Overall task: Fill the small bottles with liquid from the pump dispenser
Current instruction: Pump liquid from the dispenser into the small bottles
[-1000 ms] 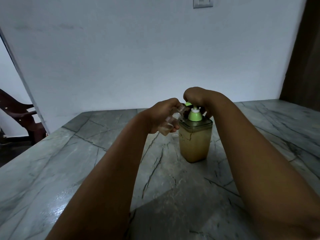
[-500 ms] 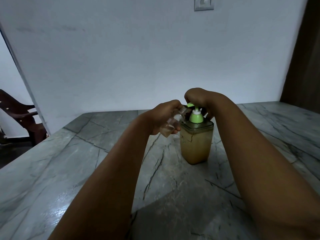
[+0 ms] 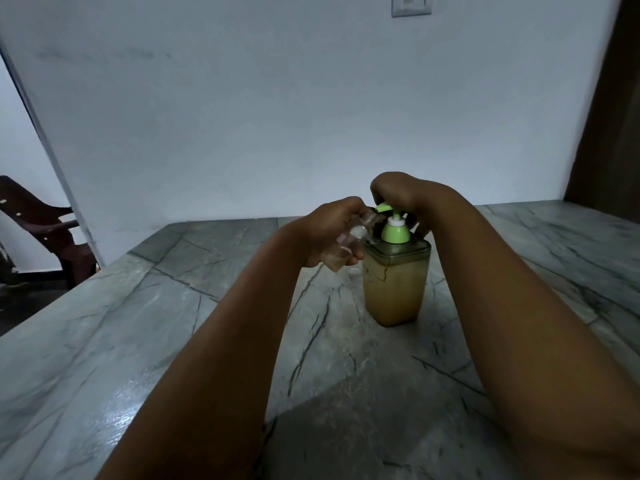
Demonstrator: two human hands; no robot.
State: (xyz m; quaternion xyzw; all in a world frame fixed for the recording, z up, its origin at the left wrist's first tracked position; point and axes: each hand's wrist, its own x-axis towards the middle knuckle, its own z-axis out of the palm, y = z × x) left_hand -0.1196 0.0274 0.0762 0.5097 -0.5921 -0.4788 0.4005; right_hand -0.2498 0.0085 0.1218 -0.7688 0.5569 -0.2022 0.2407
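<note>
head view: grey veined marble table (image 3: 145,334), glossy, running to a white wall (image 3: 277,98) at the back.
edges: the table's left edge falls away toward a dark wooden chair (image 3: 41,230); a dark brown panel (image 3: 609,116) closes the right side.
open room: wide bare marble lies left of the forearms and in front of the dispenser.
pump dispenser (image 3: 394,282): square, clear plastic body with rounded corners, filled with cloudy tan liquid, upright on the marble, green pump on top.
right hand (image 3: 401,192): fingers curled down over the green pump head.
small bottle (image 3: 349,244): clear, cylindrical, tilted, its mouth up against the green spout, a little liquid inside.
left hand (image 3: 329,233): fingers wrapped around the small bottle, just left of the dispenser.
wall plate (image 3: 411,5): pale, rectangular, at the top edge.
</note>
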